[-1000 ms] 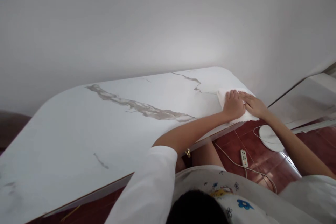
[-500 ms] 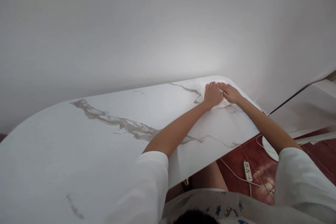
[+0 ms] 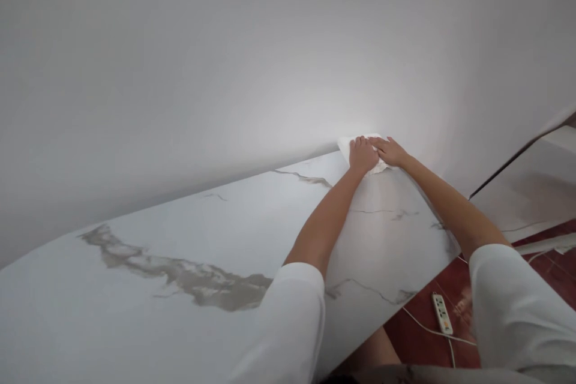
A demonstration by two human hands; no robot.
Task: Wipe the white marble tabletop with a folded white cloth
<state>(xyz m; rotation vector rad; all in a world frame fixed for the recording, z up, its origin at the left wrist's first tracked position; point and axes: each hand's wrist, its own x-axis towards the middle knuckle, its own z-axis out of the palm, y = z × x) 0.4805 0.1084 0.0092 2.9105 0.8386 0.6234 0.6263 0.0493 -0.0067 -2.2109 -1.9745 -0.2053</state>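
A thin white cloth (image 3: 345,145) lies at the far right end of the white marble-patterned tabletop (image 3: 238,216), its far edge up against the wall. On top of it presses my left hand (image 3: 363,155), fingers bent forward over the cloth and closed on it. My right hand (image 3: 389,151) comes in from the right, fingers stretched out flat on the cloth, their tips touching the left hand's fingers. Both hands partly cover the cloth, and its underside is hidden.
A pale wall (image 3: 252,60) runs along the tabletop's far edge. Below, on the red floor (image 3: 414,336), lies a white power strip (image 3: 442,314) with its cord. A dark-edged pale panel (image 3: 526,186) stands at the right.
Both hands and the cloth have moved farther out, to the tabletop's edge at the wall. The view has shifted, with the tabletop's left part lower in it.
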